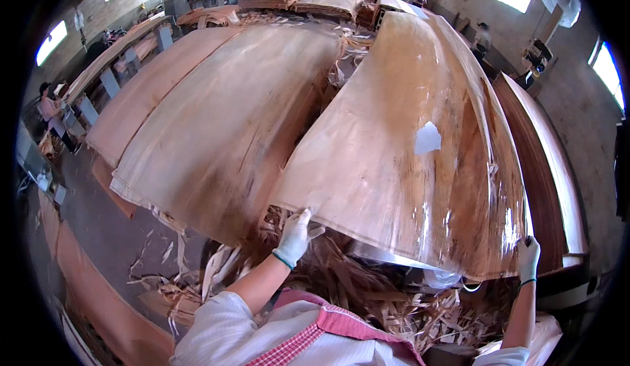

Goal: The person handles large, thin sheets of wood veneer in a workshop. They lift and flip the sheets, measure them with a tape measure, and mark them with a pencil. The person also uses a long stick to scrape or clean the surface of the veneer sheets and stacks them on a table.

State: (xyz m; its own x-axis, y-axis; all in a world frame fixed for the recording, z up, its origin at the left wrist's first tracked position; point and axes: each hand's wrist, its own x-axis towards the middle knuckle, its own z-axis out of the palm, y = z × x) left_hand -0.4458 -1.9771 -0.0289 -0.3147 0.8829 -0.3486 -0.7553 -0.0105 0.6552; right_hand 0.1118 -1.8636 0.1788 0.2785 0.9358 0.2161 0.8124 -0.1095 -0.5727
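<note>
A broad, thin wood veneer sheet (367, 156) stretches away in front of me, pale on its left and brown with glossy, ragged streaks on its right. At its near left edge is my left hand (295, 240), in a white glove with a green cuff. Its fingertips touch the edge, and the thumb stands apart from them. My right hand (528, 259), gloved the same way, is closed around the near right corner of the sheet; its fingertips are partly hidden. A small whitish patch (428, 138) shows on the sheet.
To the left stands a stack of veneer (216, 123), with a narrow gap between. Torn veneer scraps (420, 313) heap up below my hands. Another stack (535, 162) lies at the right. A person (52, 113) is at a long bench far left; others are farther back.
</note>
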